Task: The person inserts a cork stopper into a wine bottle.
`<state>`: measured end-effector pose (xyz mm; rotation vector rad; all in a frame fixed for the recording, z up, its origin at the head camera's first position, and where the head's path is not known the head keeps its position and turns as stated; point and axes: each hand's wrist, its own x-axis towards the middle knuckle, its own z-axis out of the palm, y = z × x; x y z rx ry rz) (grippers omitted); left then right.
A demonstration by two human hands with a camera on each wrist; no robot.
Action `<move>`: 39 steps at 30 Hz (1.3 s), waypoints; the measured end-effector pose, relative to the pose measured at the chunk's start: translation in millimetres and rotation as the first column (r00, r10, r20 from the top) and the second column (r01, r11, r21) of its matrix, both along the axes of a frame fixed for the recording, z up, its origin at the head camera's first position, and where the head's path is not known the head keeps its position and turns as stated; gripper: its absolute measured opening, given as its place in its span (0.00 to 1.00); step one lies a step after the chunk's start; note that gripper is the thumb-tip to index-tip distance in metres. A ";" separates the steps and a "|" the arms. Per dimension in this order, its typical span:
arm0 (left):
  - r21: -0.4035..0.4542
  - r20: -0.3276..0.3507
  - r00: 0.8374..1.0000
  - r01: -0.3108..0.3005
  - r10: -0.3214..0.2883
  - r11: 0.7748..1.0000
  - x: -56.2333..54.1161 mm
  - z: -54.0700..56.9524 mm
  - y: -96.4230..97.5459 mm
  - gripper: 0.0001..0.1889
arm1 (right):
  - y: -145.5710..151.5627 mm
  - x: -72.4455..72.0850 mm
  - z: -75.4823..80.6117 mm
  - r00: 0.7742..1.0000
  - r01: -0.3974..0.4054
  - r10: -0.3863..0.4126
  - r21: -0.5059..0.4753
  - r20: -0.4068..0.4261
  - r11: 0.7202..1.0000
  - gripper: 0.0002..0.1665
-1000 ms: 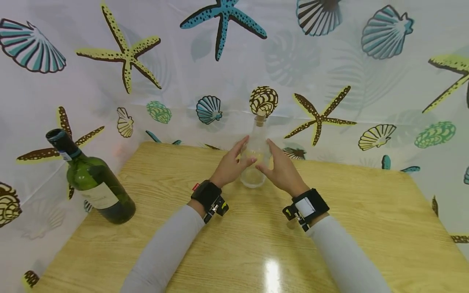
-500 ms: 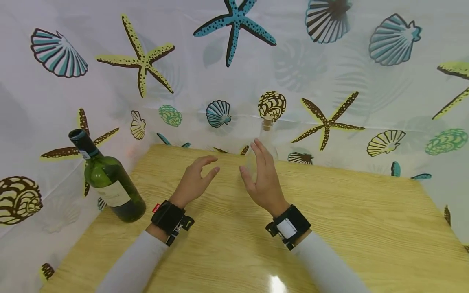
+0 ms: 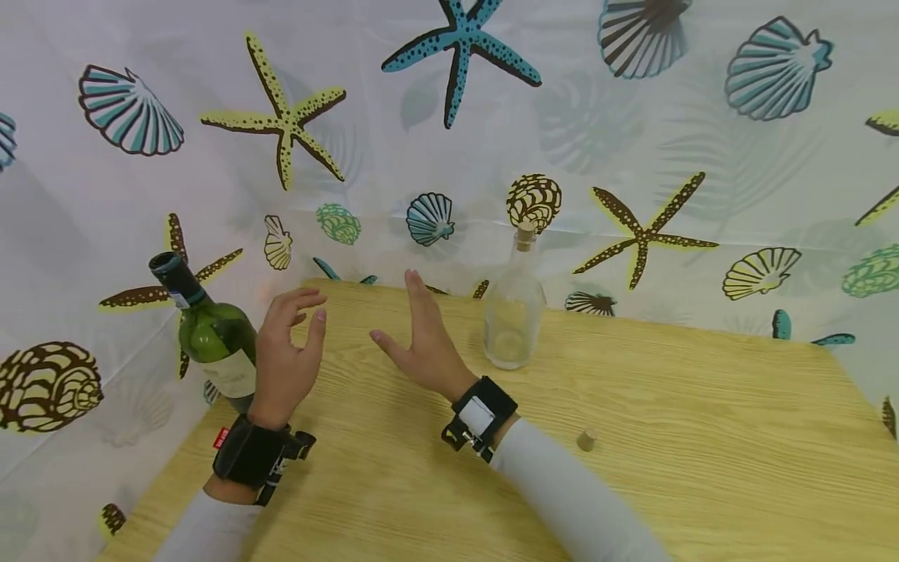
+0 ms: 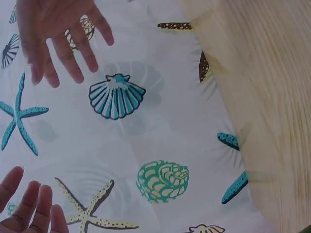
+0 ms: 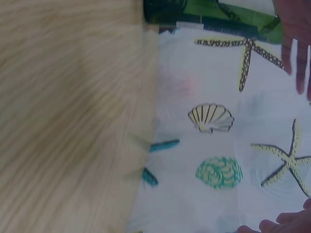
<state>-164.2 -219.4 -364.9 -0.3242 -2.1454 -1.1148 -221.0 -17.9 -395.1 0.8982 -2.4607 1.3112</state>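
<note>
In the head view, my left hand (image 3: pixel 288 351) hangs in front of the green wine bottle (image 3: pixel 214 336) at left, hiding its lower right side. Its fingers curve loosely around nothing. My right hand (image 3: pixel 424 343) is raised over the middle of the table, palm facing left, thumb spread from straight fingers. To its right stands an upright clear glass bottle (image 3: pixel 511 328) with a cork (image 3: pixel 525 236) in its neck. The right wrist view shows part of the green wine bottle (image 5: pixel 214 17) at the top, beside the left hand's fingers (image 5: pixel 301 63).
A small loose cork (image 3: pixel 586 439) lies on the wooden table (image 3: pixel 702 406), right of the right forearm. A white cloth (image 3: pixel 393 156) printed with shells and starfish hangs behind the table and along its left side.
Both hands have let go of the clear glass bottle and moved left, the left hand as far as the wine bottle. The loose cork has come into view. The head view has shifted slightly.
</note>
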 end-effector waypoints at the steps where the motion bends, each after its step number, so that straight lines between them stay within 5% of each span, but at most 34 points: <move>1: 0.014 -0.035 0.999 -0.025 0.025 1.000 1.4 1.9 -3.5 0.11 | -7.3 -0.7 0.0 1.000 -0.017 0.017 -0.001 0.021 1.000 0.58; 9: 0.115 -0.231 0.951 -0.182 0.205 0.977 5.7 12.8 -29.2 0.09 | -59.9 -7.7 -1.5 0.974 -0.132 0.133 -0.018 0.185 0.991 0.65; 14: 0.184 -0.335 0.897 -0.237 0.288 0.954 7.3 14.8 -43.4 0.09 | -86.5 -6.3 -3.5 0.928 -0.228 0.225 -0.024 0.297 0.973 0.65; 18: 0.270 -0.369 0.840 -0.313 0.398 0.911 12.1 11.2 -49.6 0.13 | -103.8 -2.7 -6.1 0.900 -0.294 0.277 -0.001 0.336 0.956 0.65; 20: 0.304 -0.358 0.825 -0.341 0.438 0.890 13.8 8.0 -53.8 0.16 | -113.0 -1.4 -8.0 0.889 -0.325 0.305 0.001 0.342 0.946 0.65; 23: 0.326 -0.301 0.839 -0.356 0.453 0.876 12.6 3.8 -63.0 0.26 | -127.5 -0.7 -9.9 0.877 -0.366 0.347 -0.008 0.332 0.931 0.65; 28: 0.310 -0.083 0.923 -0.334 0.375 0.890 9.3 -2.5 -76.4 0.38 | -145.9 1.0 -8.4 0.884 -0.364 0.351 -0.016 0.309 0.931 0.63; 30: 0.300 0.021 0.939 -0.333 0.343 0.894 9.6 -4.8 -80.8 0.39 | -152.0 2.0 -7.0 0.884 -0.374 0.360 -0.013 0.297 0.927 0.62; 34: 0.282 0.213 0.938 -0.326 0.272 0.902 10.6 -5.3 -87.6 0.36 | -162.3 3.9 -4.4 0.870 -0.436 0.429 -0.028 0.243 0.900 0.59; 39: 0.273 0.341 0.917 -0.308 0.208 0.911 11.9 -3.3 -88.7 0.36 | -168.1 5.6 -11.3 0.875 -0.424 0.427 -0.067 0.229 0.903 0.55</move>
